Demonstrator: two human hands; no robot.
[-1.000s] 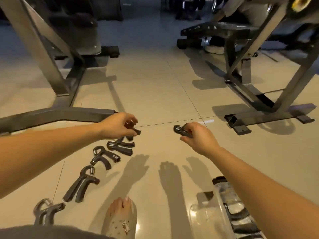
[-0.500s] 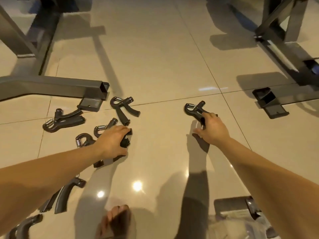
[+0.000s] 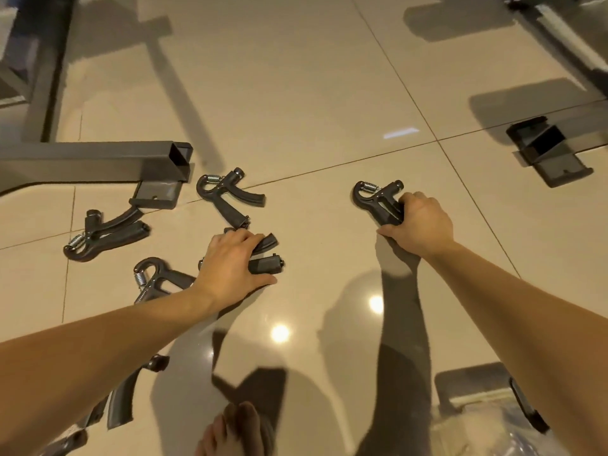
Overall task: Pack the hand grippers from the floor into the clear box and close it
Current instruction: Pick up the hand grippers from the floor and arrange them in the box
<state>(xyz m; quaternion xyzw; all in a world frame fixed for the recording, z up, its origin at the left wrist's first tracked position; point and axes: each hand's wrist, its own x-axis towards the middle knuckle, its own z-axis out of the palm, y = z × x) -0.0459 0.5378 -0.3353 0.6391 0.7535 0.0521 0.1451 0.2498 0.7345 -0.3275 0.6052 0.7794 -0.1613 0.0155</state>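
Both grips are down at the floor, and a hand gripper is held in each!

The right grip (image 3: 419, 225) is curled tight round the handles of a hand gripper (image 3: 375, 199) on the tiled floor (image 3: 329, 93). The left grip (image 3: 230, 264) is closed over the handles of a second hand gripper (image 3: 266, 261) (thumb laid flat beside it). Loose hand grippers (image 3: 227, 195) are scattered just beyond and left of it. The clear box (image 3: 493, 432) is glimpsed at lower right, well apart.

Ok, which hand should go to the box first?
Right. The right hand grips a gripper, and the box lies at its side by that forearm; the left hand is farther across.
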